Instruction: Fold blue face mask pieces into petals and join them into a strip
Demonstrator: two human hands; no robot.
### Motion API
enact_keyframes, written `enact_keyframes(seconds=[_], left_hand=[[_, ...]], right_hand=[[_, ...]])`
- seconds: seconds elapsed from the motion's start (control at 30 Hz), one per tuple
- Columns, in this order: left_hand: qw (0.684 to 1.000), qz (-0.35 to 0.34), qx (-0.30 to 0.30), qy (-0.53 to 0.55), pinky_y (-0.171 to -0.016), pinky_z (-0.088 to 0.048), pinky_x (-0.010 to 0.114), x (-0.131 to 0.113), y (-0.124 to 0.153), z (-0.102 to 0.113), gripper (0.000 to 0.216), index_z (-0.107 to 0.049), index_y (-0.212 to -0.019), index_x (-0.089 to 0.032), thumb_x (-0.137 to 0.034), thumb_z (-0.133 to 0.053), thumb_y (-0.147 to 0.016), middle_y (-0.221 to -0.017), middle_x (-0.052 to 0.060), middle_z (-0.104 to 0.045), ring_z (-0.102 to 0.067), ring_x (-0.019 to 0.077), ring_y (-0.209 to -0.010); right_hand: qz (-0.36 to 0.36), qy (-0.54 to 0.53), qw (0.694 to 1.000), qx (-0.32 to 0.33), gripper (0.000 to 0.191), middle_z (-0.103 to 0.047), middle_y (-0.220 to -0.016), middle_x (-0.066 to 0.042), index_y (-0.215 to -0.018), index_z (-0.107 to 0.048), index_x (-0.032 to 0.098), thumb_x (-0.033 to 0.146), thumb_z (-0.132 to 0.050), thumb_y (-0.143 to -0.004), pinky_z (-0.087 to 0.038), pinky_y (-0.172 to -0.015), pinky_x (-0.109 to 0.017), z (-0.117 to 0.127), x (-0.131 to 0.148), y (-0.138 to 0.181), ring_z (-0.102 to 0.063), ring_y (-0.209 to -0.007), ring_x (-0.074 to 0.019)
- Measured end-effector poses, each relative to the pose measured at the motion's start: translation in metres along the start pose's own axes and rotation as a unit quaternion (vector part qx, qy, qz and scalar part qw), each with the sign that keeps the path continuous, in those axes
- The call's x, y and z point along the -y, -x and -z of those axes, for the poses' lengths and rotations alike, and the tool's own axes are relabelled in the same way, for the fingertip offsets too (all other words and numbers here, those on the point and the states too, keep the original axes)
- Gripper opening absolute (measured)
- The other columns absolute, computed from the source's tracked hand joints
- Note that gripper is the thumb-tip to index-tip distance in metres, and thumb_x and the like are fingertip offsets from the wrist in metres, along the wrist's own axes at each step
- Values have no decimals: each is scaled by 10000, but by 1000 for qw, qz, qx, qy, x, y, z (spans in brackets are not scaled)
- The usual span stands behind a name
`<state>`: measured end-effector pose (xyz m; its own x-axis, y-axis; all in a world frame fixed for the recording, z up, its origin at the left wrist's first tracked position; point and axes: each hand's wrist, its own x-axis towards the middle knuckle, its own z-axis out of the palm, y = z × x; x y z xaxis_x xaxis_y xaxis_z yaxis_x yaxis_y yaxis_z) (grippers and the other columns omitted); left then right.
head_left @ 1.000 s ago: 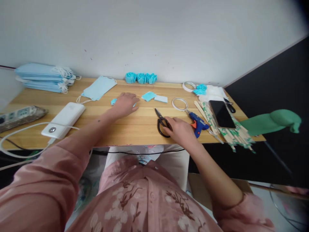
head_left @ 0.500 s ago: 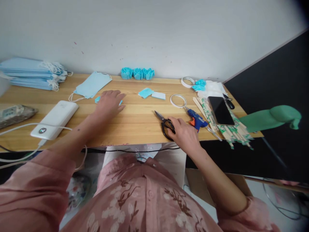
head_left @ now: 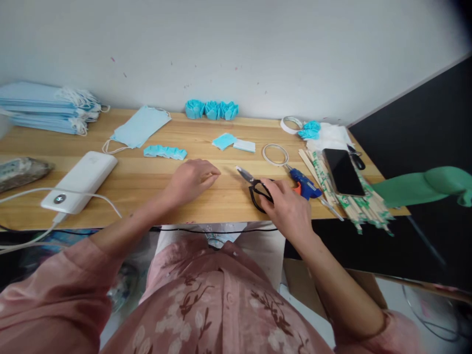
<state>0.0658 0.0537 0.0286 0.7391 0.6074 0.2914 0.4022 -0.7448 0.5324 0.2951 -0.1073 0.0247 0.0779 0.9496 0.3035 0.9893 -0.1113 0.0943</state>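
My right hand [head_left: 288, 209] is closed on the black handles of the scissors [head_left: 254, 186], which lie on the wooden table [head_left: 147, 196] with the blades pointing left and away. On the table just left of the scissors rests my left hand [head_left: 191, 180], fingers curled in, with nothing visible in them. A pleated blue strip [head_left: 164, 152] lies free on the table beyond my left hand. Two small folded blue pieces [head_left: 233, 142] sit further back.
Blue rosettes [head_left: 212, 109] line the wall. A face mask [head_left: 138, 129], a mask stack [head_left: 44, 105] and a white power bank [head_left: 79, 182] with cable lie left. Right: tape ring [head_left: 275, 154], blue glue gun [head_left: 302, 184], phone [head_left: 342, 172] on wooden sticks [head_left: 350, 201].
My left hand has come back from the blue strip toward me and curled its fingers, leaving the strip uncovered. My right hand has stayed on the scissors' handles.
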Motion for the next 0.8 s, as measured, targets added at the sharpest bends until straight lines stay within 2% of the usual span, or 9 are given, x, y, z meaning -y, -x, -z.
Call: enact_keyframes(seconds=[0.13,0.23,0.33,0.4,0.5,0.57,0.67,0.8], left_hand=[[998,-38,52,-26,-823,-502,336,-9,6,-3,244,-735,-935,-179,-263,-506,-935,-965,62,-774,-701,206,-879],[994,-76,74,-40,-850,-504,351,-11,15,-6,242,-728,-952,-175,-259,-502,-948,-981,73,-768,-697,209,-907],[992,-98,60,-49,-899,-508,376,0,24,-1,237,-720,-984,-177,-268,-502,-955,-1059,90,-753,-686,219,-984],[994,-93,30,-59,-945,-504,403,15,27,7,241,-715,-1016,-184,-282,-504,-955,-1143,105,-731,-668,234,-1061],[994,-33,-25,-102,-1013,-472,468,43,28,28,273,-700,-1100,-180,-300,-512,-942,-1248,141,-683,-624,272,-1161],[988,14,-19,-154,-1047,-435,501,60,26,45,319,-671,-1176,-180,-305,-506,-933,-1306,145,-647,-594,295,-1203],[970,92,-1,-225,-1038,-433,464,77,23,70,359,-638,-1219,-174,-262,-470,-914,-1279,123,-654,-590,290,-1194],[931,211,-46,-295,-957,-462,434,85,28,90,374,-642,-1202,-156,-259,-435,-909,-1167,134,-692,-619,301,-1098]], right_hand=[[-61,32,997,20,334,-696,-1027,-103,-1215,-642,191,320,-524,-930,-315,-542,-292,-8,-18,-3,-623,-705,-201],[-37,35,998,39,288,-703,-930,-109,-1116,-675,171,330,-502,-949,-381,-609,-310,-9,-32,-10,-643,-769,-237],[-13,13,1000,-9,321,-711,-1031,-130,-1133,-668,174,375,-478,-970,-450,-718,-344,-5,-40,-22,-655,-927,-278],[2,-12,1000,-23,331,-708,-1096,-133,-1163,-658,177,378,-478,-971,-477,-756,-367,-1,-37,-33,-656,-973,-290],[49,-73,996,-2,307,-703,-1137,-126,-1179,-652,189,332,-487,-963,-507,-820,-403,3,-17,-57,-655,-1020,-299],[102,-117,988,25,317,-680,-1206,-132,-1215,-635,197,317,-496,-956,-519,-854,-428,2,7,-78,-638,-1082,-308],[183,-176,965,66,402,-634,-1306,-148,-1333,-556,173,283,-505,-950,-504,-938,-452,-6,50,-116,-593,-1186,-319],[209,-225,946,100,537,-623,-1316,-170,-1435,-446,136,253,-550,-920,-477,-976,-465,-26,98,-166,-572,-1199,-327]])
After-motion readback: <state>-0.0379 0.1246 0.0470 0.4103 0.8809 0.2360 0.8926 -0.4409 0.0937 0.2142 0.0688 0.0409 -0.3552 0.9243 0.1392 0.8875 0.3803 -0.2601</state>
